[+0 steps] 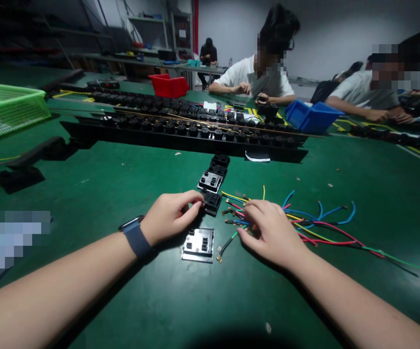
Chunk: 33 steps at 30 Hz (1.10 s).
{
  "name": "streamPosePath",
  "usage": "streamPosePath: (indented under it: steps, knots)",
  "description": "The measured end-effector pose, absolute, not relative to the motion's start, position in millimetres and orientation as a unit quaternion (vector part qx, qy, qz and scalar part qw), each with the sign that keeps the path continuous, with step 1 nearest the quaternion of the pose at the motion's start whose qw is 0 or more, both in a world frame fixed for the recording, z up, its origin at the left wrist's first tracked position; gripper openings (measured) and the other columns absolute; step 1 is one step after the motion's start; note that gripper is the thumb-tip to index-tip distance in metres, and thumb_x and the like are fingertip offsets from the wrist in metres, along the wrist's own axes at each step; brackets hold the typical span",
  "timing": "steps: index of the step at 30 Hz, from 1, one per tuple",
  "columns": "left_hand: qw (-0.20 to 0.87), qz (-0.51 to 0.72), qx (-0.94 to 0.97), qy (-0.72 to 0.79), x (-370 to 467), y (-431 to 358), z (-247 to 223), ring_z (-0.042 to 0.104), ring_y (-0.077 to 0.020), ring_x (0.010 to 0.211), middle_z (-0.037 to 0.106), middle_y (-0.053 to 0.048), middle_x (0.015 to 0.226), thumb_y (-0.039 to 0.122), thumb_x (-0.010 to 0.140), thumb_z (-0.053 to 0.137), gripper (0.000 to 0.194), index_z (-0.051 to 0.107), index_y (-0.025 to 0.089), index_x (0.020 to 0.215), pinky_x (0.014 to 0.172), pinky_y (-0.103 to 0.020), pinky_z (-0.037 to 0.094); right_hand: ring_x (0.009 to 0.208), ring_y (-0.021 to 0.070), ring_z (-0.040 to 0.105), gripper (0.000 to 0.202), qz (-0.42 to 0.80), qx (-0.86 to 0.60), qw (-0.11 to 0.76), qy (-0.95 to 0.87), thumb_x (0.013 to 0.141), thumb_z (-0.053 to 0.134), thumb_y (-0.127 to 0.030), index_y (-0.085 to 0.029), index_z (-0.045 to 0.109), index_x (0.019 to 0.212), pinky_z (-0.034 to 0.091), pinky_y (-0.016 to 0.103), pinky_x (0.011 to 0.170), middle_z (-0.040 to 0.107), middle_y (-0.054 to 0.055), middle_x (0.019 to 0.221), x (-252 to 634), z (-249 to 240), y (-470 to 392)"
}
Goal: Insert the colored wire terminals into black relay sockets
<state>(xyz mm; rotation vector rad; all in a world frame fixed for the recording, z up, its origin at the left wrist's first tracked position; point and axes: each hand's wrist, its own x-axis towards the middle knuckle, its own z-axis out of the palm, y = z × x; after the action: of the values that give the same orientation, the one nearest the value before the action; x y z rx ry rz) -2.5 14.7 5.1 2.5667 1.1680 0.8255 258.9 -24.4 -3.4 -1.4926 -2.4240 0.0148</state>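
My left hand [175, 213], with a dark watch at the wrist, has thumb and forefinger pinched at the left edge of a black plastic socket plate [213, 202]. That plate is the nearest in a short row running away from me, with a shinier plate [210, 181] just behind it. Closer to me, a separate black plate [198, 245] lies flat with its raised posts up. My right hand [273, 230] rests over a loose bundle of coloured wires [326, 223], thumb apart from the curled fingers. A green wire with a brass terminal [220, 258] sticks out by the thumb.
Long black strips [181, 138] filled with socket parts cross the green table [130, 300]. A green basket [9, 111] stands left, a red bin [168, 86] behind the strips, a blue bin [312, 116] to the right. People in white shirts [246, 72] work opposite.
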Motion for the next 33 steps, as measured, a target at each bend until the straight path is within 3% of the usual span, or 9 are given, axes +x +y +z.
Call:
streamPosePath:
  steps: [3, 7, 12, 16, 19, 24, 33]
  knots:
    - [0.133, 0.272, 0.862, 0.407, -2.2, 14.1, 2.4, 0.065, -0.0102, 0.065, 0.072, -0.003, 0.105, 0.030, 0.093, 0.044, 0.026, 0.061, 0.019, 0.110, 0.064, -0.022, 0.048, 0.106, 0.0270, 0.055, 0.021, 0.010, -0.518, 0.150, -0.842, 0.085, 0.053, -0.034, -0.019, 0.058, 0.099, 0.041, 0.043, 0.091, 0.063, 0.010, 0.112, 260.8, -5.1, -22.7]
    - [0.171, 0.254, 0.868, 0.391, -3.7, 13.4, 1.4, 0.067, -0.0160, 0.084, 0.072, -0.004, 0.095, 0.029, 0.093, 0.041, 0.026, 0.064, 0.018, 0.100, 0.075, -0.026, 0.049, 0.106, 0.0273, 0.056, 0.019, 0.018, -0.515, 0.159, -0.842, 0.085, 0.054, -0.032, -0.018, 0.057, 0.098, 0.041, 0.044, 0.090, 0.063, 0.010, 0.111, 262.3, -6.0, -21.6]
    - [0.207, 0.244, 0.881, 0.349, -3.7, 14.8, 5.6, 0.064, -0.0126, 0.075, 0.070, -0.002, 0.082, 0.029, 0.094, 0.041, 0.027, 0.064, 0.017, 0.089, 0.069, -0.022, 0.048, 0.101, 0.0261, 0.058, 0.012, 0.018, -0.508, 0.181, -0.842, 0.083, 0.054, -0.023, -0.018, 0.057, 0.093, 0.042, 0.043, 0.089, 0.065, 0.009, 0.105, 263.0, -6.8, -21.6]
    - [0.272, 0.239, 0.894, 0.265, -3.8, 15.9, 7.9, 0.064, -0.0130, 0.078, 0.070, -0.004, 0.085, 0.030, 0.092, 0.045, 0.025, 0.064, 0.015, 0.092, 0.072, -0.023, 0.049, 0.094, 0.0244, 0.059, 0.007, 0.011, -0.504, 0.215, -0.837, 0.084, 0.052, -0.018, -0.017, 0.057, 0.089, 0.042, 0.042, 0.087, 0.066, 0.008, 0.095, 265.0, -7.2, -21.6]
    - [0.305, 0.226, 0.901, 0.211, -3.5, 16.0, 7.0, 0.064, -0.0170, 0.084, 0.069, -0.007, 0.092, 0.040, 0.086, 0.056, 0.030, 0.063, 0.014, 0.099, 0.076, -0.027, 0.049, 0.089, 0.0234, 0.060, 0.010, 0.004, -0.498, 0.248, -0.831, 0.089, 0.049, -0.019, -0.016, 0.057, 0.093, 0.044, 0.040, 0.082, 0.066, 0.008, 0.090, 265.9, -5.7, -22.2]
    - [0.268, 0.224, 0.919, 0.182, -2.4, 15.2, 3.9, 0.063, -0.0181, 0.077, 0.068, -0.006, 0.085, 0.054, 0.068, 0.075, 0.050, 0.064, 0.015, 0.096, 0.072, -0.028, 0.048, 0.074, 0.0191, 0.061, 0.012, 0.004, -0.477, 0.275, -0.835, 0.091, 0.051, -0.023, -0.016, 0.061, 0.092, 0.047, 0.032, 0.067, 0.067, 0.006, 0.080, 265.3, -3.9, -25.8]
    - [0.246, 0.217, 0.926, 0.188, 0.3, 14.8, 7.5, 0.063, -0.0164, 0.078, 0.069, -0.005, 0.084, 0.050, 0.074, 0.071, 0.039, 0.064, 0.015, 0.091, 0.071, -0.026, 0.047, 0.077, 0.0197, 0.066, 0.015, -0.020, -0.475, 0.291, -0.830, 0.092, 0.051, -0.022, -0.014, 0.063, 0.096, 0.049, 0.031, 0.070, 0.071, 0.009, 0.086, 263.9, -4.0, -30.4]
